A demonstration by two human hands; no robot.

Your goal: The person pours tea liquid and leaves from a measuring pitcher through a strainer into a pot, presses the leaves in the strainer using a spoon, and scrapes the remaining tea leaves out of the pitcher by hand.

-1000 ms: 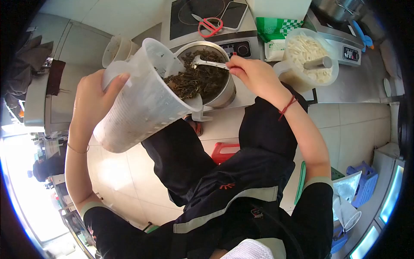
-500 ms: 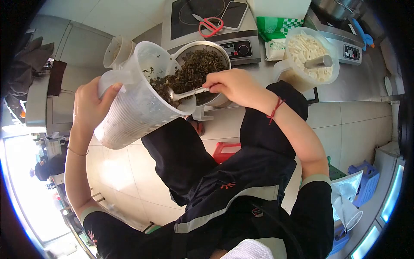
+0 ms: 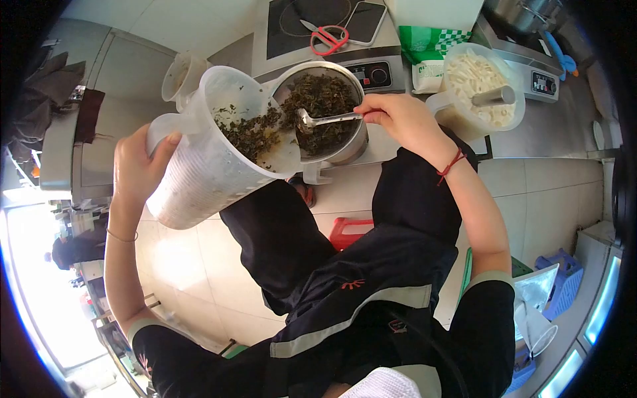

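My left hand (image 3: 141, 162) is closed round the handle of a large translucent pitcher (image 3: 199, 162), tilted with its mouth toward a metal pot (image 3: 350, 151). Dark wet leaves (image 3: 249, 136) lie inside the pitcher near its lip. More dark leaves (image 3: 325, 93) fill the pot, which stands on the counter. My right hand (image 3: 398, 119) pinches the handle of a metal spoon (image 3: 335, 119). The spoon's bowl is over the leaves at the pot's left side, close to the pitcher's lip.
Red-handled scissors (image 3: 329, 41) and a phone (image 3: 365, 23) lie on an induction cooker (image 3: 391, 69). To the right stand a green and white bag (image 3: 428, 56) and a jug of pale strips (image 3: 478, 79). A red stool (image 3: 348, 232) is below.
Since half a second ago, the spoon and my right hand have moved right, from the pitcher's mouth to over the pot. Fewer leaves lie at the pitcher's lip.
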